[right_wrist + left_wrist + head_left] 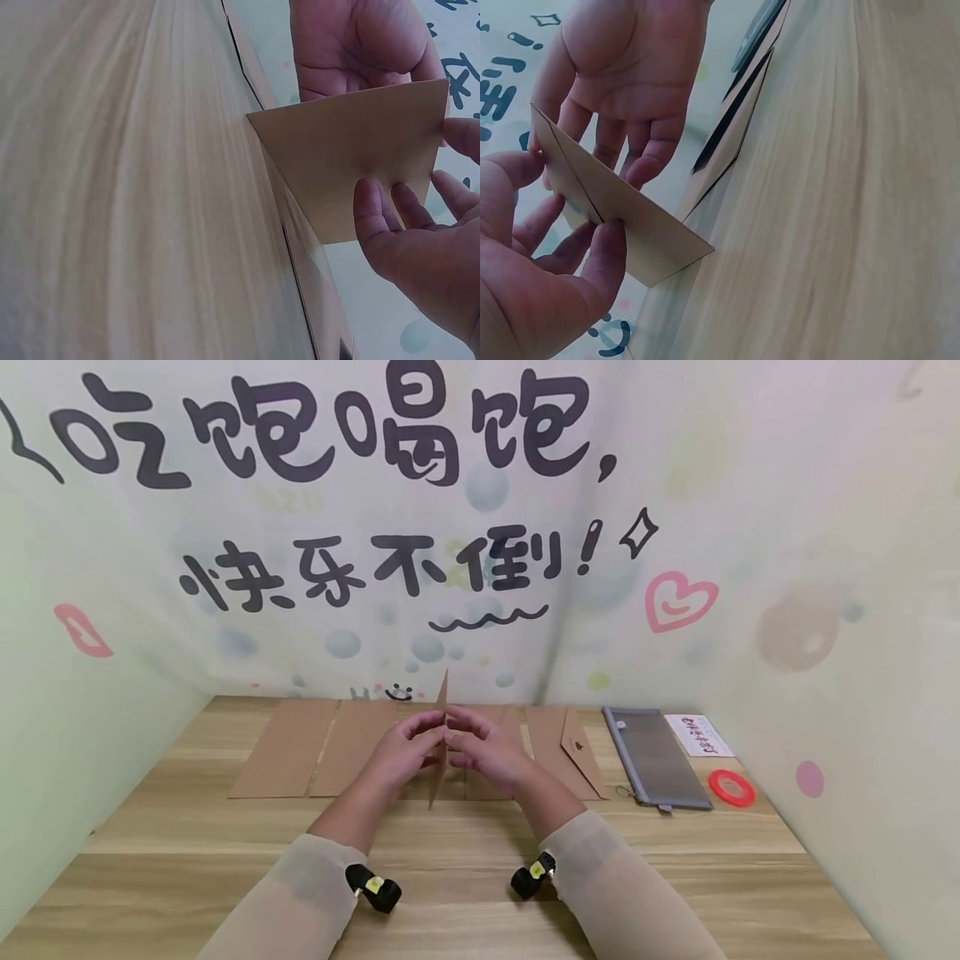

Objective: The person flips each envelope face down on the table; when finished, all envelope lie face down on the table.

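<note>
A brown kraft-paper envelope (pixel 442 692) stands on edge between my two hands, above the table. The left wrist view shows the diagonal line of a flap on one face of this envelope (pixel 649 225); its other face (pixel 337 150) is plain in the right wrist view. My left hand (pixel 408 747) holds it from the left, thumb and fingertips against the flap side. From the right, my right hand (pixel 491 747) holds the plain side with its fingertips, the fingers bent around the edge.
Several brown envelopes lie in a row along the back of the wooden table (pixel 465 877), including a left one (pixel 285 747) and one with a sealed flap (pixel 558 752). Right of them are a grey mesh zip pouch (pixel 656 760), a white card (pixel 699 735) and a red ring (pixel 731 787).
</note>
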Demonstrator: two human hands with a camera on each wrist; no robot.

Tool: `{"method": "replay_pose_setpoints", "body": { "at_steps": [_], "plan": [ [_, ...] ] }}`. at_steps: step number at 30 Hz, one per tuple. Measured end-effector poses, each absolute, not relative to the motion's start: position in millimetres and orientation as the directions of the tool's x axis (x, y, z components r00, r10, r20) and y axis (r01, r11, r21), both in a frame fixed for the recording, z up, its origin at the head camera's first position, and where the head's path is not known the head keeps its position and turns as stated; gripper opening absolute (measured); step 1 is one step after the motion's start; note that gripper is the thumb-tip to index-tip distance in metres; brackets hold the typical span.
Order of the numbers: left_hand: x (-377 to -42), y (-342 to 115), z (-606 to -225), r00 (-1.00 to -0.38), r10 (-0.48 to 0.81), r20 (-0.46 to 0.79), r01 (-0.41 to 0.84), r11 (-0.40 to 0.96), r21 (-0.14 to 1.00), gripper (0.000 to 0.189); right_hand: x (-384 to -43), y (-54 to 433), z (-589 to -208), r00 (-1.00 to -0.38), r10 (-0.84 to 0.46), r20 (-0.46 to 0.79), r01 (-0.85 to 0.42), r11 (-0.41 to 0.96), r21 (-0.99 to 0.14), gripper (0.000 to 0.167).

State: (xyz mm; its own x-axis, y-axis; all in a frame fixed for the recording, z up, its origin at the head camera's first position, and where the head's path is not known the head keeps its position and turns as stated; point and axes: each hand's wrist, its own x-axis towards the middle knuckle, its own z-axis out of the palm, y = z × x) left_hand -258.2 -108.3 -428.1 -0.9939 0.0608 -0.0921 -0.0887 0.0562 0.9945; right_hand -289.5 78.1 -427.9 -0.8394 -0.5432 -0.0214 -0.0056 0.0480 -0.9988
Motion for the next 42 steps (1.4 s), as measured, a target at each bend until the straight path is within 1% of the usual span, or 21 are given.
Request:
{"method": "replay_pose_setpoints", "body": {
  "at_steps": [6, 13, 19, 25, 30, 37, 42],
  "plan": [
    [-256.2, -109.0, -428.9, -0.995, 0.064, -0.083, -0.083, 0.001, 0.997, 0.047, -288.3, 77.1, -429.3, -0.829, -0.558, -0.032, -0.002, 0.060, -0.998, 0.065],
    [-258.4, -109.2, -429.4, -0.995, 0.049, -0.093, -0.093, -0.016, 0.995, 0.044, -287.6, 76.5, -430.1, -0.837, -0.545, -0.045, 0.022, 0.050, -0.999, 0.058],
    [-261.8, -112.0, -429.5, -0.994, 0.010, -0.111, -0.111, -0.007, 0.994, 0.044, -289.8, 76.0, -436.1, -0.843, -0.534, -0.072, 0.046, 0.061, -0.997, 0.053],
    [-264.5, -118.4, -428.5, -0.995, -0.038, -0.089, -0.089, 0.000, 0.996, 0.043, -292.8, 78.1, -441.2, -0.863, -0.491, -0.117, 0.086, 0.087, -0.993, 0.055],
    [-267.6, -126.9, -430.4, -0.993, -0.095, -0.070, -0.070, -0.005, 0.998, 0.047, -298.5, 79.4, -446.7, -0.876, -0.459, -0.149, 0.141, 0.052, -0.989, 0.058],
    [-269.3, -138.3, -435.5, -0.987, -0.153, -0.052, -0.067, 0.096, 0.993, 0.058, -303.9, 82.1, -450.0, -0.882, -0.445, -0.157, 0.169, 0.012, -0.986, 0.060],
    [-268.9, -143.0, -437.9, -0.982, -0.175, -0.075, -0.109, 0.199, 0.974, 0.054, -302.7, 83.6, -448.1, -0.875, -0.456, -0.165, 0.181, 0.008, -0.984, 0.060]
  ]
}}
